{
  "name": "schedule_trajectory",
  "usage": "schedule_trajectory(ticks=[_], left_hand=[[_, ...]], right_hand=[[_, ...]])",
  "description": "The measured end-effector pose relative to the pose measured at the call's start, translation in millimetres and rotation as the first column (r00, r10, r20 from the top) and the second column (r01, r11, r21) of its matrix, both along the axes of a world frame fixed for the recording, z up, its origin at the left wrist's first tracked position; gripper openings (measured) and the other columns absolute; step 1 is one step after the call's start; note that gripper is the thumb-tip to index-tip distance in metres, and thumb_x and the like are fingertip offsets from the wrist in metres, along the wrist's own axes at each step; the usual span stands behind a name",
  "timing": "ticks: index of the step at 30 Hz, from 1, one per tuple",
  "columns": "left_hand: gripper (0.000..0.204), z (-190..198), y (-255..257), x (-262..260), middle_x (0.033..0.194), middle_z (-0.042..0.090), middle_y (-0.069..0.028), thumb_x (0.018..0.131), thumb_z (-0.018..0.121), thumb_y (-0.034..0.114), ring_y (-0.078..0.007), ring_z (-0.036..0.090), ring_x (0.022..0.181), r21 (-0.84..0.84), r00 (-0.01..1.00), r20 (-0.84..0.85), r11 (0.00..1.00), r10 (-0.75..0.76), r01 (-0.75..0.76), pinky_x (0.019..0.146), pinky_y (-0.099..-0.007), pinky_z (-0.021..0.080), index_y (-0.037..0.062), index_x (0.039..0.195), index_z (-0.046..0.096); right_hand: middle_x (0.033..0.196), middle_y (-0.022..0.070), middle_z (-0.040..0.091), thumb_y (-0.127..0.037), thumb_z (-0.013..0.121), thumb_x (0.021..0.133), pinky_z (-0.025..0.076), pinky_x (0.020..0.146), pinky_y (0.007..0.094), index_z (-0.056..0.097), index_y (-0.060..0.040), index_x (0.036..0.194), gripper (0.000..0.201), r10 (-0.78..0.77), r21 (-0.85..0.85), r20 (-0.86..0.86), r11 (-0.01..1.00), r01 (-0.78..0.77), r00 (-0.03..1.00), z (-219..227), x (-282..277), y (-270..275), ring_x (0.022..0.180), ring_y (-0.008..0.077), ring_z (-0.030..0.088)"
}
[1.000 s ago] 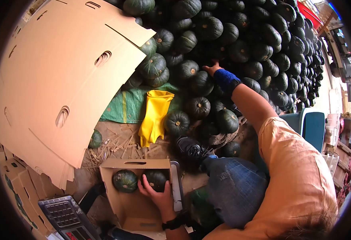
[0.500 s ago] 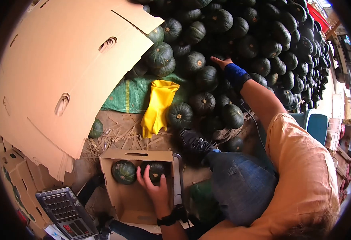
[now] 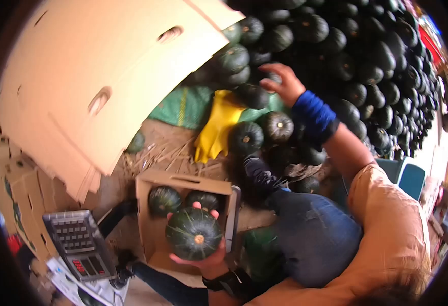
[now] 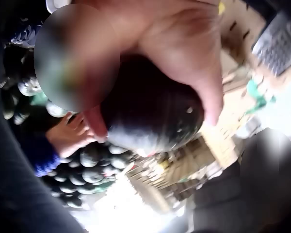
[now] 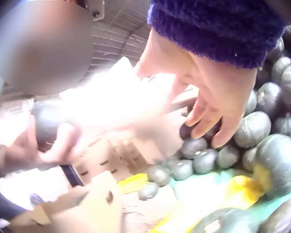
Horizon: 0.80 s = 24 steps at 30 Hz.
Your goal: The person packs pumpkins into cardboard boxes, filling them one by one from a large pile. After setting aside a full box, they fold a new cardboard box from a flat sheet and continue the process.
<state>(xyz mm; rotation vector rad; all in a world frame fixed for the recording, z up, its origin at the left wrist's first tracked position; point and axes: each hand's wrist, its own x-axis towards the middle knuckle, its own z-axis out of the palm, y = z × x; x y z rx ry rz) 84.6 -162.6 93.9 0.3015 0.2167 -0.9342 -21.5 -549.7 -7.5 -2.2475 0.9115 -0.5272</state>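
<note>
Left hand (image 3: 212, 259) gripping squash (image 3: 193, 229), two squashes (image 3: 164, 200) in box (image 3: 216, 186)

head view looks down from above the box (image 3: 157, 250); both wrist views look out closer, sharing the pile (image 3: 344, 66).

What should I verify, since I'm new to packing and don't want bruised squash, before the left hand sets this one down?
1. Grip: ok. The left hand has its fingers and thumb around the held kabocha.
2. Space: ok. Bare cardboard shows at the near end of the carton.
3. Squash already inside: ok. Two kabochas sit side by side at the far end.
4. Right hand out of the way: ok. It is by the heap, outside the carton.
5. Held kabocha free of bruises: cannot tell. Part is covered.
6. Weight reading: cannot tell. The scale display's red digits are blurred.
</note>
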Motion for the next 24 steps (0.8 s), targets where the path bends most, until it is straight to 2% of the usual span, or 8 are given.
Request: schedule_trajectory(ticks=[2, 4, 7, 10, 14, 18, 21, 24], left_hand=[[0.072, -1.3, 26.4, 21.1, 0.14, 0.031, -0.0211, 0.078, 0.057, 0.06, -0.0504, 0.042, 0.118, -0.003, 0.987, -0.154, 0.999, 0.05, -0.051, 0.057, -0.0492, 0.057, 0.0316, 0.139, 0.032], [0.067, -11.5, 46.7, 26.4, 0.138, 0.035, -0.0207, 0.08, 0.051, 0.061, -0.0483, 0.046, 0.112, 0.074, 0.978, -0.157, 0.989, 0.138, -0.128, 0.053, -0.0452, 0.055, 0.0277, 0.137, 0.036], [0.063, -23.7, 66.2, 32.3, 0.138, 0.038, -0.0154, 0.083, 0.049, 0.058, -0.042, 0.045, 0.114, 0.191, 0.986, -0.099, 0.975, 0.137, -0.116, 0.053, -0.0392, 0.052, 0.0279, 0.137, 0.037], [0.064, -19.0, 67.3, 34.3, 0.139, 0.038, -0.0121, 0.083, 0.05, 0.058, -0.0384, 0.044, 0.118, 0.283, 0.976, -0.097, 0.946, 0.193, -0.159, 0.055, -0.0373, 0.05, 0.0254, 0.137, 0.038], [0.066, -41.9, 103.9, 35.7, 0.139, 0.036, -0.0125, 0.081, 0.057, 0.05, -0.0355, 0.042, 0.121, 0.573, 0.952, 0.156, 0.761, 0.263, -0.304, 0.065, -0.0381, 0.051, 0.0176, 0.136, 0.038], [0.065, -62.8, 107.5, 55.4, 0.131, 0.042, -0.0176, 0.074, 0.071, 0.028, -0.035, 0.042, 0.12, 0.683, 0.617, 0.497, -0.163, -0.611, -0.712, 0.09, -0.0426, 0.042, 0.0121, 0.131, 0.043], [0.07, -72.4, 101.4, 65.4, 0.125, 0.046, -0.0214, 0.07, 0.074, 0.024, -0.039, 0.041, 0.117, 0.397, 0.288, 0.323, -0.148, -0.901, -0.906, 0.1, -0.0495, 0.032, 0.006, 0.13, 0.045], [0.075, -43.3, 69.0, 49.4, 0.139, 0.032, -0.0212, 0.078, 0.068, 0.029, -0.0374, 0.035, 0.126, 0.547, 0.337, 0.497, -0.012, -0.8, -0.837, 0.104, -0.0483, 0.028, 0.0056, 0.14, 0.032]], right_hand=[[0.13, 0.0195, 0.046, -0.046, 0.077, 0.065, 0.039, 0.098, 0.045, 0.044, -0.0261, 0.131, 0.076, -0.288, -0.047, -0.502, 0.951, 0.306, 0.816, -62.8, -4.0, -45.4, 0.119, 0.0394, 0.044], [0.141, 0.0265, 0.025, -0.047, 0.078, 0.061, 0.038, 0.099, 0.0483, 0.035, -0.0333, 0.134, 0.086, -0.345, -0.212, -0.539, 0.938, 0.273, 0.768, -102.0, 1.3, -50.8, 0.12, 0.0479, 0.04], [0.129, 0.0243, 0.043, -0.038, 0.079, 0.063, 0.042, 0.097, 0.0433, 0.041, -0.0303, 0.132, 0.079, -0.327, -0.274, -0.283, 0.929, 0.251, 0.902, -128.2, -13.9, -74.4, 0.119, 0.0367, 0.045], [0.128, 0.013, 0.049, -0.031, 0.071, 0.073, 0.044, 0.096, 0.0419, 0.045, -0.0221, 0.13, 0.064, -0.18, 0.252, -0.043, 0.95, 0.185, 0.983, -131.3, -42.2, -102.7, 0.116, 0.0302, 0.05], [0.132, 0.0111, 0.05, -0.034, 0.059, 0.082, 0.04, 0.099, 0.0475, 0.046, -0.016, 0.131, 0.054, -0.577, 0.961, 0.2, 0.271, -0.046, 0.792, -46.1, -43.0, -32.2, 0.118, 0.0296, 0.05], [0.127, 0.0104, 0.054, -0.046, 0.052, 0.083, 0.047, 0.089, 0.0442, 0.047, -0.0089, 0.129, 0.059, -0.641, 0.927, 0.302, 0.024, -0.374, 0.706, -2.0, -38.8, 33.6, 0.114, 0.0255, 0.053], [0.116, 0.0112, 0.058, -0.023, 0.06, 0.084, 0.047, 0.089, 0.0416, 0.047, -0.0073, 0.127, 0.047, -0.457, 0.917, 0.342, -0.031, -0.398, 0.822, 0.3, -20.3, 56.0, 0.102, 0.0232, 0.058], [0.121, 0.0126, 0.055, -0.03, 0.062, 0.083, 0.046, 0.093, 0.0419, 0.044, -0.0059, 0.128, 0.054, -0.386, 0.829, 0.404, -0.228, -0.51, 0.829, 0.1, 7.2, 107.0, 0.104, 0.0245, 0.058]])
